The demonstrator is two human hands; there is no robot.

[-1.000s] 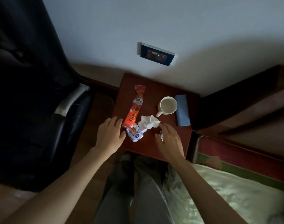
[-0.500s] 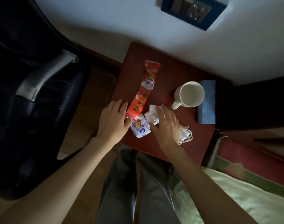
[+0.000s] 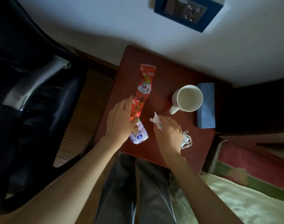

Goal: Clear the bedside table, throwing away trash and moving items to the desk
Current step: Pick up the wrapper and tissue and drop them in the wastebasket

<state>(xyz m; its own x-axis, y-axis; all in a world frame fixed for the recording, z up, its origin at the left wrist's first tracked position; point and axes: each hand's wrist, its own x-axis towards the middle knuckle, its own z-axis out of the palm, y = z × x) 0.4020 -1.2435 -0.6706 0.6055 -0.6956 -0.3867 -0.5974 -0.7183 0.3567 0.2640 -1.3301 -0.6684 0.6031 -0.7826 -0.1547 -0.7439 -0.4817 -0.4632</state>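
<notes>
Lifting off the surface near its front edge, the crumpled tissue now sits pinched in the right hand, whose grip is narrow. The left hand has slid onto the red snack wrapper by the left edge, grip closing round it, so trash-gathering is under way.

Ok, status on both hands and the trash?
Left hand gripping red snack wrapper. Right hand pinching crumpled tissue. Mug, blue box, white cable on bedside table.

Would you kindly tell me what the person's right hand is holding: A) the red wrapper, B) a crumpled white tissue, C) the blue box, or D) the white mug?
B: the right hand pinches the crumpled white tissue, apart from the white mug.
</notes>
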